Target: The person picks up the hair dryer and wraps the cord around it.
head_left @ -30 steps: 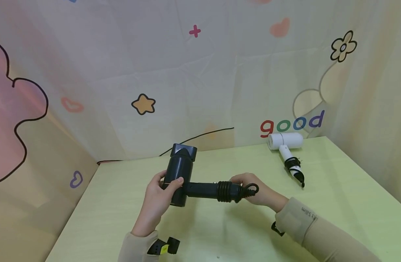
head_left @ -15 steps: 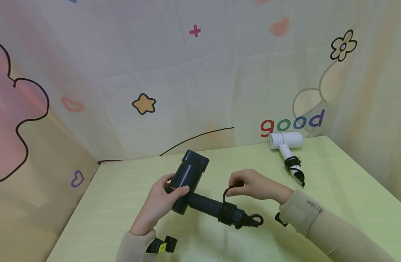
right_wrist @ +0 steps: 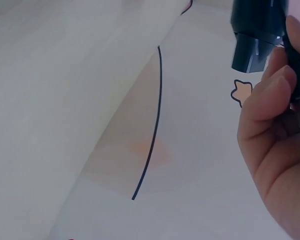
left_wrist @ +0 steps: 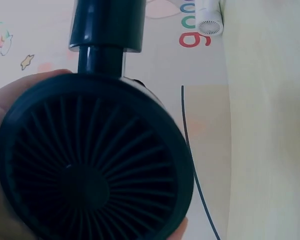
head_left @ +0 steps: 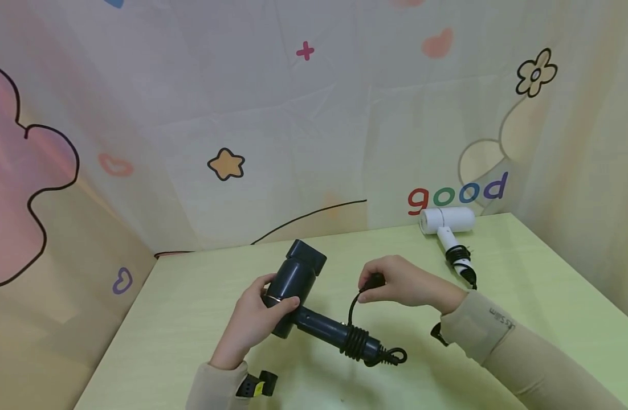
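Observation:
My left hand point(head_left: 249, 322) grips a dark blue hair dryer point(head_left: 293, 285) round its barrel, thumb across the near side. The dryer is held above the table, nozzle pointing up and its handle slanting down to the right. A black cord point(head_left: 355, 343) is wound several times round the handle, with a small loop at the handle's end. My right hand point(head_left: 403, 283) pinches the black plug point(head_left: 376, 280), and a short length of cord runs from it down to the coil. Metal prongs of the plug show in the right wrist view. The left wrist view shows the round intake grille point(left_wrist: 90, 170).
A white hair dryer point(head_left: 447, 221) lies at the back right of the pale green table point(head_left: 191, 341), black cord wrapped on its handle. Behind the table hangs a printed curtain point(head_left: 293, 142), with more cloth at both sides.
My right hand has taken the plug and drawn it up, freeing a short length of cord from the coil. The dark dryer has tilted, its handle end dropping.

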The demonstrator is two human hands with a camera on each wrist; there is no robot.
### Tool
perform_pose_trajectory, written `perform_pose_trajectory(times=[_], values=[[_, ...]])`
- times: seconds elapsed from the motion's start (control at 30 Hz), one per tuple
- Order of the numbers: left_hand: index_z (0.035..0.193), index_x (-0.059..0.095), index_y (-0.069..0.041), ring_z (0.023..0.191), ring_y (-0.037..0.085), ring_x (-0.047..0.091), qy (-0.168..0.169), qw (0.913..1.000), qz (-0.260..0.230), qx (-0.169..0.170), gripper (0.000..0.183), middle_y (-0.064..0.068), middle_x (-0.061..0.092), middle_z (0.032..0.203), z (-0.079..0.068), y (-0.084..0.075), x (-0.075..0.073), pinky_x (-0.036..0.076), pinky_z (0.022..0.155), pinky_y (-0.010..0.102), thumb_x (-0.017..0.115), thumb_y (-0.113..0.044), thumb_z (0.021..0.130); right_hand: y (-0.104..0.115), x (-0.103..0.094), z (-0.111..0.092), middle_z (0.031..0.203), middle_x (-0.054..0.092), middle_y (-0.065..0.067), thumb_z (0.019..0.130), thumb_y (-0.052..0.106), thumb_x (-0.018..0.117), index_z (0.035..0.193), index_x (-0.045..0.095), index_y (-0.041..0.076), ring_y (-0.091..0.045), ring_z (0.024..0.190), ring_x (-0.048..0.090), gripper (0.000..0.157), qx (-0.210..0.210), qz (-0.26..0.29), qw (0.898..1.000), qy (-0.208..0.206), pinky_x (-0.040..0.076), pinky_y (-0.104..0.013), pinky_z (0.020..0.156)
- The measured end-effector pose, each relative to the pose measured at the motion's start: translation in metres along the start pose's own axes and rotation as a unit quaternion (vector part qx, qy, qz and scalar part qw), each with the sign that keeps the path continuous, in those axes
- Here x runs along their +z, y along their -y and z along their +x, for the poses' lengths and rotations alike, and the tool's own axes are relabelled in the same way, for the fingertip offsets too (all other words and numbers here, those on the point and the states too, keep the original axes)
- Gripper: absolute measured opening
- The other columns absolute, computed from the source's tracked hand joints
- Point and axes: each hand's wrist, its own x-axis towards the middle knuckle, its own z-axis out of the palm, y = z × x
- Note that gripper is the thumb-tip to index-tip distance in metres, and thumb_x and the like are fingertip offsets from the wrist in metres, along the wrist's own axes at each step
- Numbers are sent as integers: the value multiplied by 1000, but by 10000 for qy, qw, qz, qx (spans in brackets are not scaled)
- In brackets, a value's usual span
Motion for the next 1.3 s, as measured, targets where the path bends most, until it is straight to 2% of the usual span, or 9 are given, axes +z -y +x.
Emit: perform_pose_trajectory(times=[0.17,0.3,0.5,0.63,0.87,0.97,1.07,1.2,1.3], values=[[137,43,-8,77,21,63,-170,9995,257,98,71,18,59,104,0,1,2,55,63,34,74,-35,79,7,-2,-2,83,66,2,82,24,73,92,66,9,-8,73,59,20,48,26,9998,-212,51,-23,67],[138,42,-8,79,21,62,-360,9979,502,183,72,17,59,107,2,3,5,54,62,33,73,-37,80,13,1,-3,81,66,0,81,24,75,90,67,8,-9,69,57,19,66,112,9983,-559,49,-23,61],[139,40,-6,83,24,63,-730,9931,849,335,74,20,59,117,3,3,11,53,60,32,71,-38,81,19,17,-5,75,62,2,82,19,73,83,63,10,-6,61,50,13,18,-1,9943,-1062,43,-22,55],[139,39,-4,83,25,62,-1014,9889,1027,366,74,19,61,114,4,3,16,51,59,31,71,-37,81,23,30,-6,71,61,4,84,16,70,84,59,9,-3,56,47,13,-49,-205,9922,-1232,42,-20,52],[140,37,0,84,28,61,-1424,9828,1112,385,75,20,59,112,6,2,22,49,60,33,68,-36,83,32,49,-8,93,73,-7,85,11,68,88,58,10,-2,65,61,11,-328,-749,9819,-1708,48,-15,57],[141,36,0,86,29,60,-1573,9815,1028,371,74,20,59,113,7,2,22,49,62,33,68,-36,84,33,55,-10,96,73,-10,83,11,70,86,57,10,-5,67,66,13,-636,-1110,9705,-2042,45,-12,54],[141,36,0,88,29,60,-1711,9796,970,424,74,20,58,115,8,0,22,49,64,34,67,-36,84,33,60,-10,92,73,-7,79,11,73,85,59,9,-6,65,65,16,-985,-1617,9500,-2484,45,-13,53],[141,35,0,88,30,60,-1841,9777,888,481,74,19,58,116,8,-2,21,48,65,34,67,-36,84,32,65,-10,93,74,-6,75,13,77,86,65,7,-14,80,70,17,-1363,-2218,9213,-2887,55,-23,66],[141,35,0,86,30,60,-1900,9776,757,494,74,21,58,114,8,-3,21,48,63,33,67,-35,84,30,68,-10,97,73,-9,75,15,77,89,67,5,-21,95,70,20,-1582,-2550,9055,-2999,56,-34,78]])
